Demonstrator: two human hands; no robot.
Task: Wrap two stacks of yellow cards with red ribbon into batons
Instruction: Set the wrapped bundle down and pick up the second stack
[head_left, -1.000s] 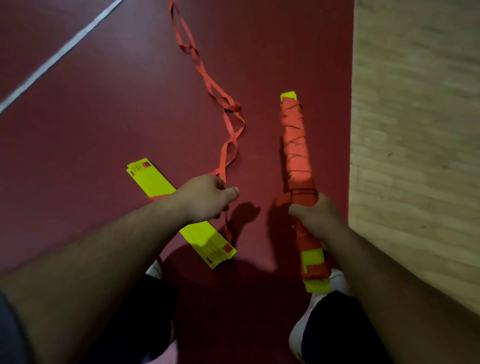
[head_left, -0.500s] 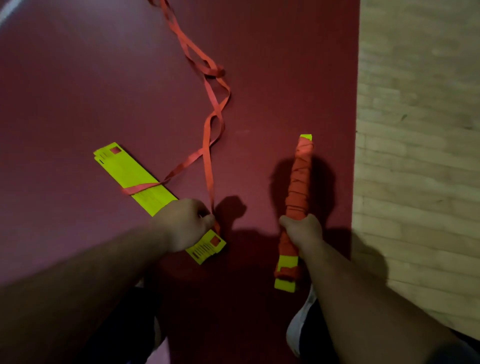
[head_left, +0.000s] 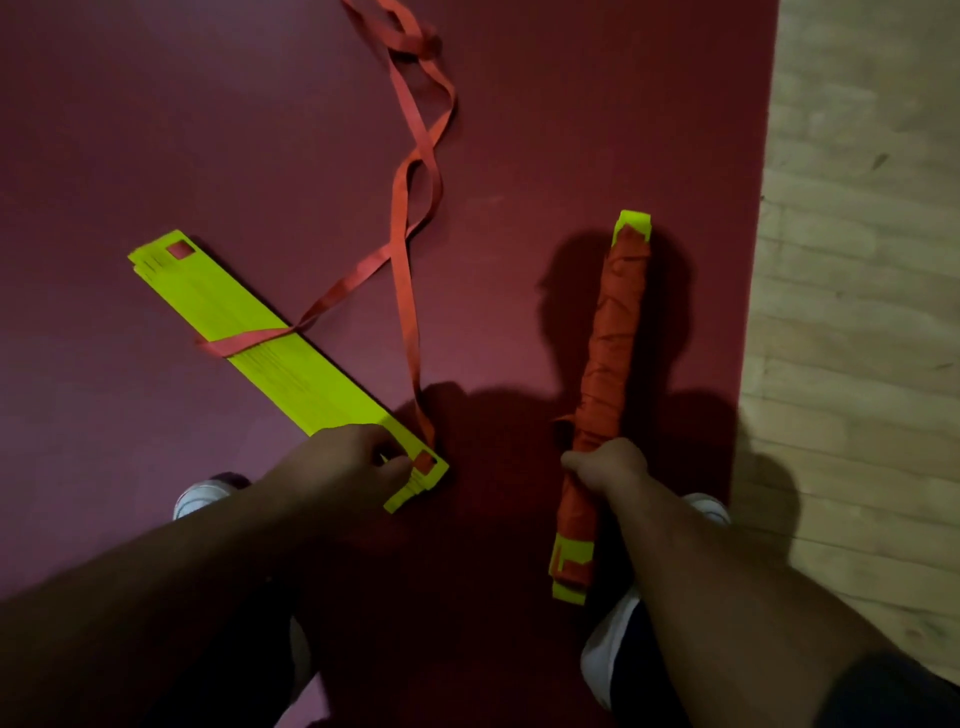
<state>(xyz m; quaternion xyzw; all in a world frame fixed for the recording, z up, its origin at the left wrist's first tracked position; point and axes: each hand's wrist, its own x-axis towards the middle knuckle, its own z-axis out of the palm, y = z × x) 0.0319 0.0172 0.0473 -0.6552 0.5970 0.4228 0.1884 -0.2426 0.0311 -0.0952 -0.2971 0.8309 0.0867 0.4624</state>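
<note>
At lower centre, my left hand pinches the unwrapped stack, my right hand grips the finished baton; next I wind the ribbon.

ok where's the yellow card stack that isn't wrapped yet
Head view, left side: the yellow card stack lies diagonally on the red mat, near end gripped by the left hand, red ribbon crossing its middle, left of the wrapped baton.

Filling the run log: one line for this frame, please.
left hand: grips yellow card stack near end | right hand: grips wrapped baton | red ribbon: one turn round stack, rest on mat
</note>
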